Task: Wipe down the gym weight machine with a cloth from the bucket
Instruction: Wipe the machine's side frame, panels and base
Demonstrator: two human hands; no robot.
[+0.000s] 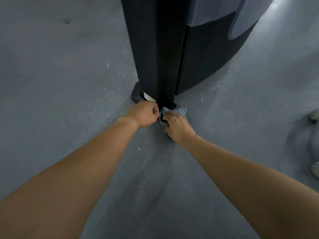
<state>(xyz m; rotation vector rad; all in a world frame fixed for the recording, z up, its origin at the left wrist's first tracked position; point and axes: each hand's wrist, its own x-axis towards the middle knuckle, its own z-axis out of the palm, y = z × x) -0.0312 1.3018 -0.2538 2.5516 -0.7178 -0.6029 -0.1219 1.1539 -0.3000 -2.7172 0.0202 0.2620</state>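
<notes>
The weight machine's dark upright column (155, 49) rises from the grey floor, with a black foot (136, 94) and a small white label (149, 97) at its base. My right hand (176, 126) grips a crumpled blue cloth (181, 111) and presses it against the bottom of the column. My left hand (146, 114) is closed in a fist right beside it, against the column's base below the label, with nothing visible in it. The bucket is out of view.
A dark curved machine housing (215, 57) with a pale grey-blue panel (210, 9) stands behind the column on the right. Two pale objects, perhaps shoes (315, 116), lie at the right edge. Speckled grey floor (69, 83) spreads all around.
</notes>
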